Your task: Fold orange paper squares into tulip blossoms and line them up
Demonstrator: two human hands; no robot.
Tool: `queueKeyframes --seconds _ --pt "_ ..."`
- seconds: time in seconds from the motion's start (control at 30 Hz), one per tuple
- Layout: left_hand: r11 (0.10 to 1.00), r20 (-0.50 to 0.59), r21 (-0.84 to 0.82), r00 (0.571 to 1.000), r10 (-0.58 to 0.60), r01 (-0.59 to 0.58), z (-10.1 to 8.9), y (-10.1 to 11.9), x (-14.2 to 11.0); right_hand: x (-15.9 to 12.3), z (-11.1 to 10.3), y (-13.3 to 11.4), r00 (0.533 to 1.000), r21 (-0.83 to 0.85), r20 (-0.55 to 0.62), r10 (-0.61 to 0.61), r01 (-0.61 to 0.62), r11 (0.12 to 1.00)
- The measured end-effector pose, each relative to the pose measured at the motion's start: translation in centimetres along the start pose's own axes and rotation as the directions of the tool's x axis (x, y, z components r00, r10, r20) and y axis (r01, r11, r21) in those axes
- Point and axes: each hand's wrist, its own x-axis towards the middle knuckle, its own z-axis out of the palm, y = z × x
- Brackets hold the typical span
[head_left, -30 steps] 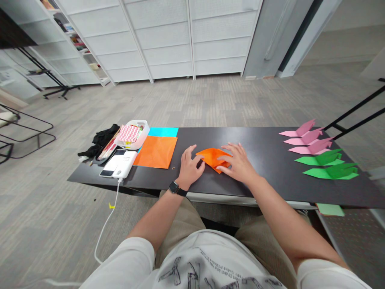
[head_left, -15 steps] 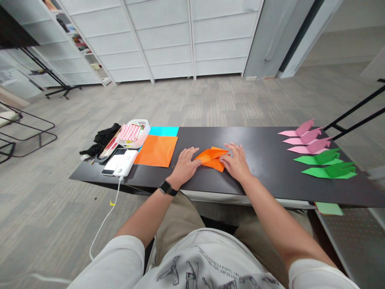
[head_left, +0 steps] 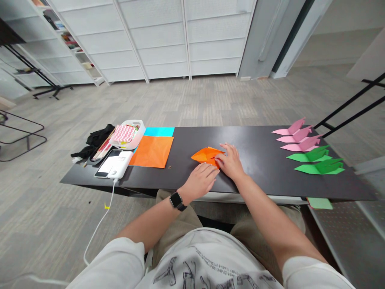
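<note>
Right hand (head_left: 231, 162) pinches orange paper (head_left: 205, 154), left hand (head_left: 199, 181) open against it, shirt print (head_left: 189, 277) unreadable

The folded paper (head_left: 202, 155) is bright orange, & the flat sheet (head_left: 152, 151) has the same colour. The sheet behind it (head_left: 161, 131) is lt. blue. 3 paper figures (head_left: 297, 137) are pink; 2 other figures (head_left: 320, 167) are green. The tabletop (head_left: 255, 160) is dk. grey. The packet (head_left: 123, 133) shows pink & white zigzags, in a white basket (head_left: 138, 137). The cable (head_left: 100, 223) is white w/ a yellow tag (head_left: 107, 206). The shirt (head_left: 216, 249) is white w/ blk. drawings. The floor (head_left: 150, 100) has grey tones w/ pale streaks.
</note>
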Motion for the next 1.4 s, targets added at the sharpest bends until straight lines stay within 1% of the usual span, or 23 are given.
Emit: queueKeyframes --seconds 0.1,0.17,0.23,0.33,0.4,0.47,0.53,0.67,0.77,0.93,1.13,1.4 --pt "0.998 -0.011 0.014 0.998 -0.06 0.06 1.9 0.0 -0.4 -0.1 -0.1 -0.3 1.0 -0.018 -0.013 -0.019 0.018 1.0" --pt "0.996 -0.019 0.02 0.996 -0.088 0.089 2.6 -0.2 -0.7 -0.3 -0.5 -0.6 0.999 -0.026 -0.031 -0.028 0.027 0.999" --pt "0.994 -0.027 0.017 0.994 -0.109 0.109 3.0 -0.4 -0.9 -0.7 -1.1 -0.9 0.998 -0.025 -0.055 -0.013 0.012 1.0" --pt "0.992 -0.028 0.002 0.992 -0.124 0.124 3.0 -0.3 -1.0 -1.5 -2.1 -1.2 0.996 0.003 -0.07 0.056 -0.056 0.998" --pt "0.992 -0.026 -0.012 0.991 -0.129 0.128 3.0 -0.2 -0.9 -2.0 -2.5 -1.3 0.997 0.043 -0.005 0.074 -0.074 0.996" --pt "0.991 -0.027 -0.028 0.991 -0.134 0.134 3.0 -0.2 -0.8 -2.3 -2.5 -1.2 0.995 0.082 0.09 0.045 -0.053 0.995" --pt "0.989 -0.029 -0.043 0.99 -0.141 0.14 3.2 -0.2 -0.8 -2.3 -2.2 -1.2 0.988 0.099 0.154 0.0 -0.015 0.995" --pt "0.988 -0.032 -0.055 0.989 -0.145 0.143 3.4 -0.3 -0.9 -2.2 -1.6 -1.3 0.979 0.079 0.197 -0.055 0.04 0.996" --pt "0.989 -0.03 -0.044 0.989 -0.144 0.142 3.5 -0.3 -0.9 -2.1 -1.6 -1.4 0.977 0.054 0.205 -0.054 0.043 0.998" --pt "0.989 -0.028 -0.042 0.989 -0.145 0.144 3.3 -0.2 -0.9 -2.1 -1.6 -1.4 0.982 0.002 0.187 0.009 -0.009 1.0" --pt "0.988 -0.036 -0.051 0.988 -0.147 0.145 3.0 -0.2 -0.7 -2.1 -1.4 -0.4 0.985 -0.045 0.111 0.129 -0.125 0.991" --pt "0.988 -0.004 -0.028 0.988 -0.154 0.154 2.8 0.0 -0.7 -1.4 -2.1 1.7 0.95 -0.137 0.074 0.304 -0.292 0.947"
